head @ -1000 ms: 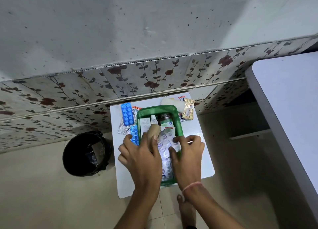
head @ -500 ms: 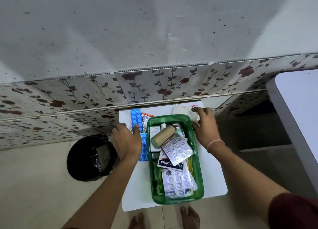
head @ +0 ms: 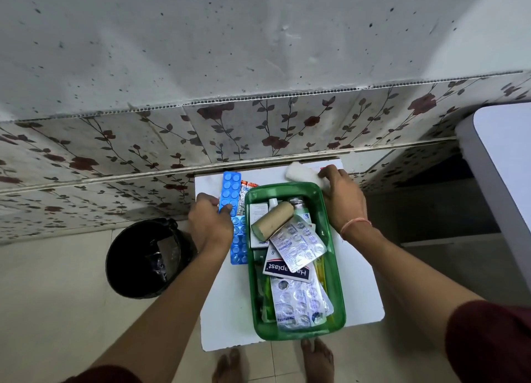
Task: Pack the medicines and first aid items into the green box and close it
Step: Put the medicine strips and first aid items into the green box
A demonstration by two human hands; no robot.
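The green box (head: 334, 256) stands open on a small white table (head: 230, 305), filled with silver pill strips, a Hansaplast pack (head: 286, 269), a tan bandage roll (head: 273, 219) and small bottles. My left hand (head: 211, 221) pinches the near end of a blue blister strip (head: 229, 191) to the left of the box; a second blue strip (head: 238, 243) lies partly under that hand. My right hand (head: 342, 198) rests behind the box's far right corner, fingers on a white cotton pack (head: 301, 173). No lid is in view.
A black bin (head: 146, 257) stands on the floor left of the table. A tiled wall with a flower pattern runs right behind the table. A larger white tabletop (head: 502, 164) juts in at the right. My bare feet show below the table's near edge.
Both hands left the box's inside and moved outward: the left to the blue strips, the right to the cotton pack behind the box. The camera has shifted closer.
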